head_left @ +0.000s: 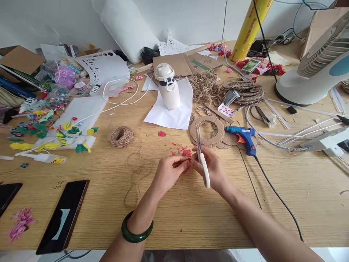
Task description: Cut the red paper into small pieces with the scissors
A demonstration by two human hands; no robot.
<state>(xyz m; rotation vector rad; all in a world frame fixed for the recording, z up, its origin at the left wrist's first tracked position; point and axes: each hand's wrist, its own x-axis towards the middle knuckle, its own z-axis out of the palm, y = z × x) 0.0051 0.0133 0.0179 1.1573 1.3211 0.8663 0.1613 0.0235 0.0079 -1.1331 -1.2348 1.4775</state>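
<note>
My left hand (pixel 171 170) pinches a small red piece (pixel 189 159) between thumb and fingers, above the middle of the wooden table. Close against it on the right, my right hand (pixel 211 169) holds white-handled scissors (pixel 203 163), their blades pointing up and away from me. The fingertips of both hands meet at the red piece, whose shape is mostly hidden. Red scraps (pixel 180 148) lie on the table just beyond the fingers. A flat red piece (pixel 161 134) rests farther back. Behind the scissors is a cardboard ring (pixel 194 133).
A blue glue gun (pixel 245 137) and its cable lie right of my hands. Twine (pixel 121 137) sits at the left, a white bottle (pixel 170 91) on paper behind. A phone (pixel 65 214) is at the front left, a fan (pixel 311 80) at the back right.
</note>
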